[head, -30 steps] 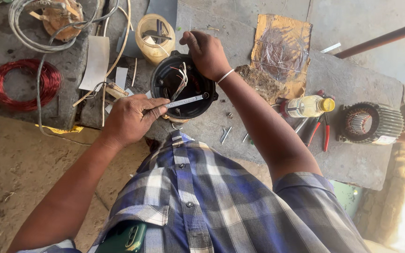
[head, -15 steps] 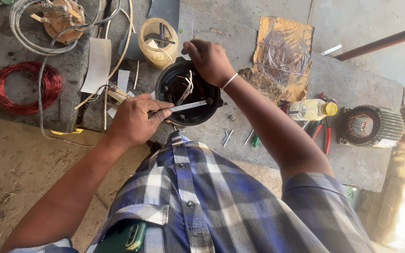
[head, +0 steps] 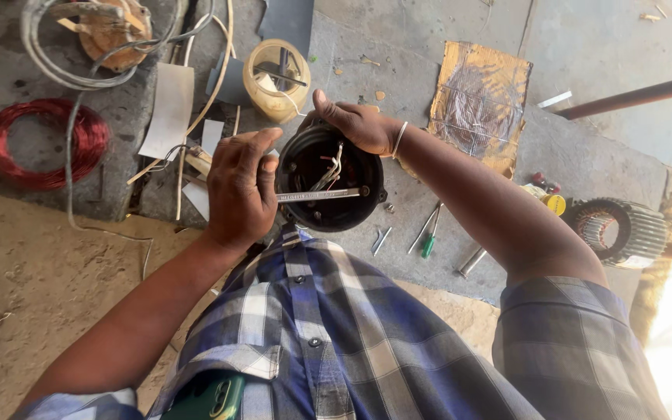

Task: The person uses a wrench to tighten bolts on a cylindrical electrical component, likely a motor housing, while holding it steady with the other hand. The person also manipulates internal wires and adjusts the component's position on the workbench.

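Black round housing (head: 334,190), frame centre, at near edge of concrete slab (head: 398,70). Right hand (head: 355,124) clasps housing's far rim, fingers curled. Left hand (head: 239,190) closed around wrench (head: 322,194), shaft lying across housing mouth. Wires (head: 330,171) stand inside. Yellow cup (head: 276,78) just beyond rim. Red wire coil (head: 36,144) far left, well apart. Screwdriver (head: 429,241) right of housing. Bare sand lower left.
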A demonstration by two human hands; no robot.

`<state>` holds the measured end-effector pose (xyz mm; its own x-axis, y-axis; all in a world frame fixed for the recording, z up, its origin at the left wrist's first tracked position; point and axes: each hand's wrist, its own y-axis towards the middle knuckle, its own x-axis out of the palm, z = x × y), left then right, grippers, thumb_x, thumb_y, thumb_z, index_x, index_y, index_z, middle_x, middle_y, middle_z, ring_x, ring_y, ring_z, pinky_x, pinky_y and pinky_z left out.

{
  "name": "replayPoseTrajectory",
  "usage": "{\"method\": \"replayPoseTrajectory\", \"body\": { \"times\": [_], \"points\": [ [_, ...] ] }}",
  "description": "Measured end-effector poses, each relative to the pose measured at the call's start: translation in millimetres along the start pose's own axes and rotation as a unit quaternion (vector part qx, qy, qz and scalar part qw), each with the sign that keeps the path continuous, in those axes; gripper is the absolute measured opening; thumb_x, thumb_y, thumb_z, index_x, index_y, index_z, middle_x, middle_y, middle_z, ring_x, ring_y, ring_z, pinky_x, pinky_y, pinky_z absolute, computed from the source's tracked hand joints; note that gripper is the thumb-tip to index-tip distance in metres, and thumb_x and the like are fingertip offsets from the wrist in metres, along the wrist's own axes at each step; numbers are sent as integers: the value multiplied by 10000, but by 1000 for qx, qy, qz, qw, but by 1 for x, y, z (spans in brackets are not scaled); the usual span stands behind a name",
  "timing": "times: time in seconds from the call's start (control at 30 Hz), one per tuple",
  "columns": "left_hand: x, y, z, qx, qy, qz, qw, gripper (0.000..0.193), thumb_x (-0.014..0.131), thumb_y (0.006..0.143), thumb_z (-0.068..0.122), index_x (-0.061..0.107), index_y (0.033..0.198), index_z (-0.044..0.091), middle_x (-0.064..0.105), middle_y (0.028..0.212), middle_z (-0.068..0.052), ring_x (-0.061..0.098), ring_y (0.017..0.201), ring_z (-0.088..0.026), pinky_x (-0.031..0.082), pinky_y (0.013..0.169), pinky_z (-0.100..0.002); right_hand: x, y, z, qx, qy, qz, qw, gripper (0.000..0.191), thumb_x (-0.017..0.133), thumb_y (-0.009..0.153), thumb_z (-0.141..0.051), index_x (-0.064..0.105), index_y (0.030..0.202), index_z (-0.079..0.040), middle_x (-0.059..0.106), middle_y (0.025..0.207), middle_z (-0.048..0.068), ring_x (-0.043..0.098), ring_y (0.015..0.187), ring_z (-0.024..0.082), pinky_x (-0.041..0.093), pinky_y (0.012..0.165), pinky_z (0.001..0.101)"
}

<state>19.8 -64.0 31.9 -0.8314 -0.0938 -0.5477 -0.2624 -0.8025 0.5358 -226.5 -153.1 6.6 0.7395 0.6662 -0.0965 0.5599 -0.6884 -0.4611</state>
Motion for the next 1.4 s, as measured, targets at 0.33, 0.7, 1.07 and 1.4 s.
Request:
{"method": "replayPoseTrajectory", "body": {
  "times": [0.33,0.7,1.07,1.4],
  "points": [
    [3,29,-20,31,-54,-45,997,322,546,1092,54,563,1413,53,618,1313,-170,581,1195,-369,470,1079,-456,4,-2,-4,9,-40,-20,999,854,198,984,-691,694,1183,-26,741,1093,123,711,1066,203,567,988,336],
    [39,97,-53,122,-128,-119,977,354,483,1160,216,540,1489,102,541,1405,-149,543,1277,-349,451,1115,-477,6,1,27,6,63,-21,998,801,221,1037,-624,651,1293,2,720,1197,105,672,1120,169,546,1009,325],
    [113,142,-66,193,-127,-113,966,450,330,1202,471,515,1376,99,548,1269,-156,591,1154,-316,514,982,-440,8,8,65,-105,375,111,914,553,426,1055,-468,327,1507,-166,588,1417,-53,580,1306,84,489,1126,312],
    [60,116,-63,205,198,-326,902,810,277,1095,734,637,649,161,541,532,-8,563,487,-165,456,492,-349,16,-23,27,-95,253,227,936,991,174,903,-801,436,1480,-40,727,1123,190,697,1044,238,548,949,365]
  ]
}}
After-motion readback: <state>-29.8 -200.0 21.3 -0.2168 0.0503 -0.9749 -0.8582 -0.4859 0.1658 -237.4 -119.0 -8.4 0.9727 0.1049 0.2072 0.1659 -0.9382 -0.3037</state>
